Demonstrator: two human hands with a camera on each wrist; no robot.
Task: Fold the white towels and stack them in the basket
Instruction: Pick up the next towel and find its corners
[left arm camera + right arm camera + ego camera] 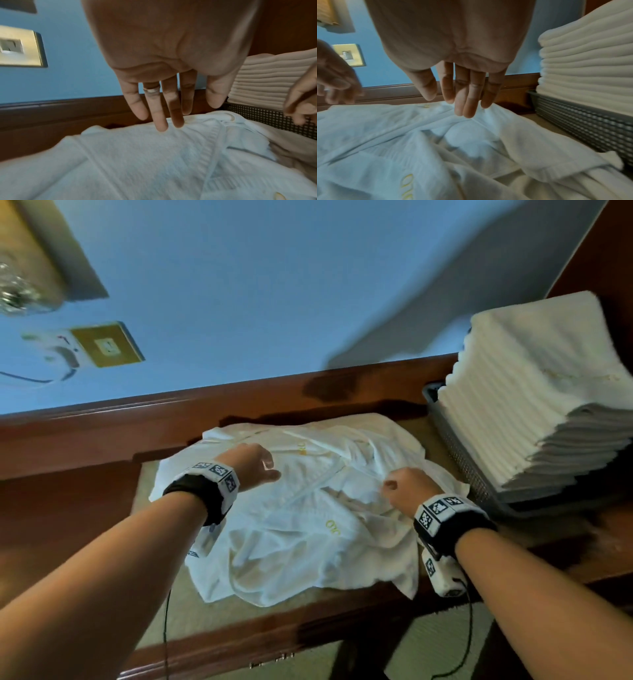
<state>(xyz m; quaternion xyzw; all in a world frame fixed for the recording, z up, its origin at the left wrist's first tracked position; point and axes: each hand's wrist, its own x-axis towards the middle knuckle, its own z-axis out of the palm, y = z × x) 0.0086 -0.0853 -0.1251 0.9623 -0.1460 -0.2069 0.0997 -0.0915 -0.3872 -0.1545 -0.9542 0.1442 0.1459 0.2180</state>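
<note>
A heap of crumpled white towels (301,508) with yellow stitched lettering lies on the wooden table. My left hand (255,463) hovers over the heap's far left part, fingers (159,119) straight and spread, holding nothing. My right hand (402,487) is over the heap's right side, its fingers (465,100) straight and together just above a fold of towel (471,135). At the right stands a grey mesh basket (462,460) carrying a tall stack of folded white towels (534,392), which also shows in both wrist views (260,81) (590,65).
The table's raised wooden back rail (171,412) runs behind the heap, against a blue wall with a brass socket plate (106,345) and a plugged-in white adapter (58,354). The table's front edge (274,642) is near me. Cables hang from both wrist cameras.
</note>
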